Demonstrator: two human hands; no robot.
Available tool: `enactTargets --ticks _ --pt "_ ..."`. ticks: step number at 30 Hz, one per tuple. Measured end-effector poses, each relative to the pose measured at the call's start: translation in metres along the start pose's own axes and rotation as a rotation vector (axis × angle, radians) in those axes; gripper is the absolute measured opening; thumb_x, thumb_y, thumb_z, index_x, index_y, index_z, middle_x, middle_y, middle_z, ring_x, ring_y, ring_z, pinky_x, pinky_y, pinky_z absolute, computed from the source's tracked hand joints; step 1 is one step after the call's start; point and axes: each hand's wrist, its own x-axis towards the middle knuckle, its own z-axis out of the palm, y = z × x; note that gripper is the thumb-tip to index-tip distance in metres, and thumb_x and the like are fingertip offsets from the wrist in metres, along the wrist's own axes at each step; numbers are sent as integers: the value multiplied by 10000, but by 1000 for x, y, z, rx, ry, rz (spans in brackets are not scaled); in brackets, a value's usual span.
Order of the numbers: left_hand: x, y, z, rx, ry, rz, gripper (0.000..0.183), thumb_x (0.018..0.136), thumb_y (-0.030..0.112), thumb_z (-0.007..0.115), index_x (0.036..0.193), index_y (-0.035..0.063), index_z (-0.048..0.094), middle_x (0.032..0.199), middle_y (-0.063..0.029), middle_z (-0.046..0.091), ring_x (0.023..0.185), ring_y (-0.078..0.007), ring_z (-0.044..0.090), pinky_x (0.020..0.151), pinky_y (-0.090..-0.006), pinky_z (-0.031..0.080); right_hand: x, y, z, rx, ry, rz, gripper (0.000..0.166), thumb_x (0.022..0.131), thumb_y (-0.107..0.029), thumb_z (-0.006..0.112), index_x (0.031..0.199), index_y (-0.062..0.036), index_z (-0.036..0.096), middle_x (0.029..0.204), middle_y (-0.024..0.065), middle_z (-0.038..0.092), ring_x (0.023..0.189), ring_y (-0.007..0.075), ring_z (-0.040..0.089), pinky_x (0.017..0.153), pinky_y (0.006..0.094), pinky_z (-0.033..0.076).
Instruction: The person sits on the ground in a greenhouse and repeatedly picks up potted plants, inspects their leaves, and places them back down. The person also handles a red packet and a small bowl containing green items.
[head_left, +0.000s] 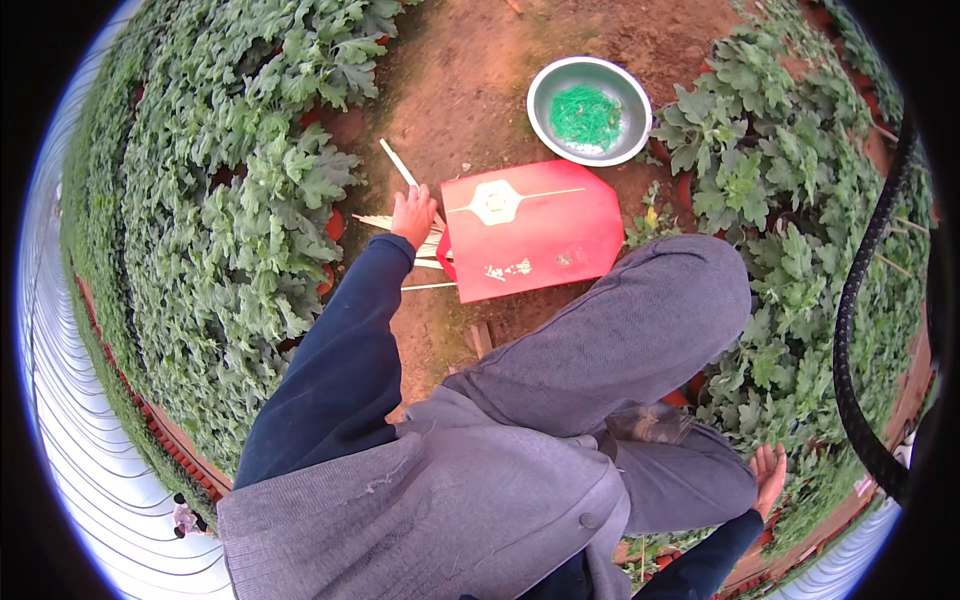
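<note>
My left hand (415, 214) is over several thin pale sticks (431, 253) that fan out from the mouth of a red bag (536, 232). One pale stick (397, 161) meets its fingertips and points away up the path; whether the fingers grip it is hidden. The bag lies flat on the soil and bears gold print and writing. Out to the right, beside my bent knee, my right hand (769, 476) shows its palm with fingers loosely extended and nothing visible in it. Leafy potted plants (806, 405) are nearest to that hand.
A metal basin (535, 101) holding thin green ties or strips (585, 118) stands beyond the bag. Dense rows of leafy plants (247, 187) border the dirt path (457, 82). A black braided cable (847, 322) hangs at right. A person (185, 517) is far off at lower left.
</note>
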Motion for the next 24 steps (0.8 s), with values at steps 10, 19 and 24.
enactTargets --ticks 10,19,24 --pt "-14 -6 7 -108 223 -44 201 919 212 532 1084 141 621 1153 -72 554 1066 -244 534 806 -432 441 4 -1 -1 -6 -13 22 642 1017 -471 501 1516 -90 368 1459 208 492 1316 296 519 1079 414 423" --pt "-7 6 20 -21 -106 47 133 924 258 544 941 179 650 953 -27 591 935 -236 574 766 -436 445 4 -10 -2 -36 -4 30 641 1019 -465 496 1518 -84 365 1454 203 499 1302 288 531 1075 407 428" --pt "-22 4 23 -147 -149 100 158 933 264 534 944 181 668 960 -41 622 942 -237 607 753 -423 453 8 -13 -1 -32 8 52 653 1017 -474 497 1524 -87 353 1477 217 469 1337 308 495 1107 426 386"
